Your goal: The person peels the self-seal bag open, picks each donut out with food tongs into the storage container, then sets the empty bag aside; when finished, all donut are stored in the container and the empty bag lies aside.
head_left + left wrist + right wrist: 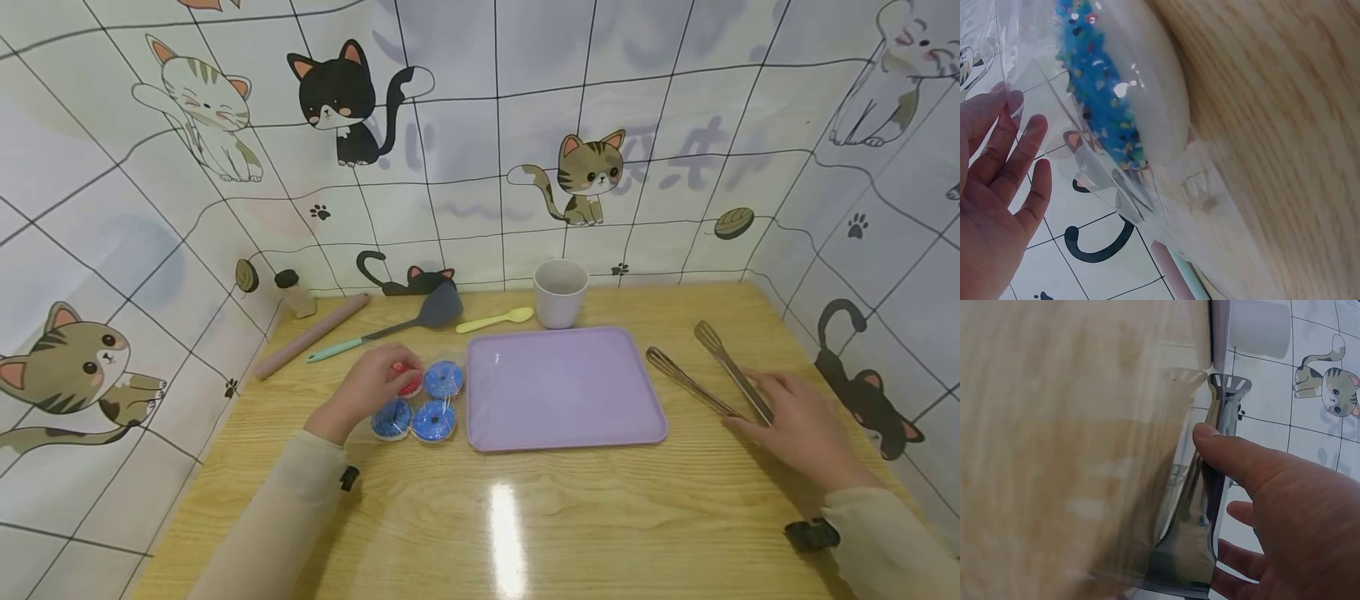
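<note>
My left hand (378, 379) rests on a clear plastic pack of doughnuts (420, 400) lying left of a purple tray (562, 392). The pack holds three blue sprinkled doughnuts (444, 379) and a red one (410, 386), partly under my fingers. In the left wrist view the left hand (1010, 169) has straight fingers touching the wrap over a blue doughnut (1097, 94). My right hand (783, 412) lies on the hinge end of metal tongs (686, 381) right of the tray. The right wrist view shows my thumb (1229, 453) against the tongs (1225, 400).
Along the back of the wooden table (600, 517) stand a white cup (560, 292), a yellow spoon (495, 319), a grey spatula (435, 310), a pink rolling pin (311, 335) and a small bottle (296, 293). Cat-patterned walls close in the back and both sides.
</note>
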Available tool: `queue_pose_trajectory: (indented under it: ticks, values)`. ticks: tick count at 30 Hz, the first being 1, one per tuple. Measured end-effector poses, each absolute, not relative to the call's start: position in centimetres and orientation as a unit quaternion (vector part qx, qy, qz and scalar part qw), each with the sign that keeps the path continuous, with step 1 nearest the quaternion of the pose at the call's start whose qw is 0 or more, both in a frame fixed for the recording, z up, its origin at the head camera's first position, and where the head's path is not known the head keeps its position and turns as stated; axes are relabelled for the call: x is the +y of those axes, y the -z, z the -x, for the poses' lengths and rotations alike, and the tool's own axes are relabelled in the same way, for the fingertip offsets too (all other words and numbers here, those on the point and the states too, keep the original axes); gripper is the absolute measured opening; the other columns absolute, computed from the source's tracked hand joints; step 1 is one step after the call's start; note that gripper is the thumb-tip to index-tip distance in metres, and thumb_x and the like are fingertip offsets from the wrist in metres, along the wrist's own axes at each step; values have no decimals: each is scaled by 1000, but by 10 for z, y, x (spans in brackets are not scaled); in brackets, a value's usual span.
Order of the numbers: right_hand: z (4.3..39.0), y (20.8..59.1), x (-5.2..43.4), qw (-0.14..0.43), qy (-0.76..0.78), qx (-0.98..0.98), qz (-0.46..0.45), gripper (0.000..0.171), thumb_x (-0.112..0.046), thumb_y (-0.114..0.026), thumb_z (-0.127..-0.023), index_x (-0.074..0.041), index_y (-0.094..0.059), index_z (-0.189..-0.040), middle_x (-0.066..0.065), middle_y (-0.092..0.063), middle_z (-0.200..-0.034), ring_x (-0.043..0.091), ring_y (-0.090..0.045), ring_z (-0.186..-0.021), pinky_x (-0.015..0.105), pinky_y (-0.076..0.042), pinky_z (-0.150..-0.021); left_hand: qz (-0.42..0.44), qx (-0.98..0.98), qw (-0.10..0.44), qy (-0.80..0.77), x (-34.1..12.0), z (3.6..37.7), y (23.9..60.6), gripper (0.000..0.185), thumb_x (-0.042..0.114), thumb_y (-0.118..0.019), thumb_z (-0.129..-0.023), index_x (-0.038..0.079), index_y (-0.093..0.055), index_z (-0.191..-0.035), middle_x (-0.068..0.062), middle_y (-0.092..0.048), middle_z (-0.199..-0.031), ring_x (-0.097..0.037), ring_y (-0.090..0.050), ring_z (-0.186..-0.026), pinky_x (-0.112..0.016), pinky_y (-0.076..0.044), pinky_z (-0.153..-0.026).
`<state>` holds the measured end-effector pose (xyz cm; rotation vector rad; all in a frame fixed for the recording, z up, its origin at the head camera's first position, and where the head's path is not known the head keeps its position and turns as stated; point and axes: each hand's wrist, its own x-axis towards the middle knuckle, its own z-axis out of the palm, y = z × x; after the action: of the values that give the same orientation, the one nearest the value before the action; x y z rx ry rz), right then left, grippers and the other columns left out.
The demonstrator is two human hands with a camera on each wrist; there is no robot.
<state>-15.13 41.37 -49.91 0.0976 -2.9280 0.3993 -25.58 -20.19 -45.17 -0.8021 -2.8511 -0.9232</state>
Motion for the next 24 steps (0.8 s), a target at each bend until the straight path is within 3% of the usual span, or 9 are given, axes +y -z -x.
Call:
queue_pose_trajectory:
  ticks: [7, 19, 24]
  values:
    - [151, 501, 418, 35, -156, -987, -18, 95, -58, -76, -88, 9, -44, -147, 44, -51, -135, 63, -51, -116, 74, -44, -88, 255, -919, 17, 300, -202, 255, 452, 6, 11, -75, -95, 10, -77, -100, 1, -72, -100, -20, -68, -99, -47, -57, -94]
    - [148, 498, 409, 75, -238, -968, -29, 70, -33, -75, -96, 15, -48, -140, 42, -55, -127, 57, -54, -110, 68, -44, -83, 249, -921, 10, 300, -202, 257, 453, 6, 12, -75, -96, 11, -77, -101, 3, -71, -100, -18, -68, -99, -46, -56, -95]
    - [151, 491, 396, 111, -231, -965, -50, 63, -27, -78, -93, 11, -54, -138, 38, -60, -123, 54, -58, -107, 67, -45, -81, 251, -922, 13, 295, -202, 256, 453, 6, 15, -75, -96, 11, -76, -101, 3, -72, -100, -19, -68, -100, -47, -56, -95]
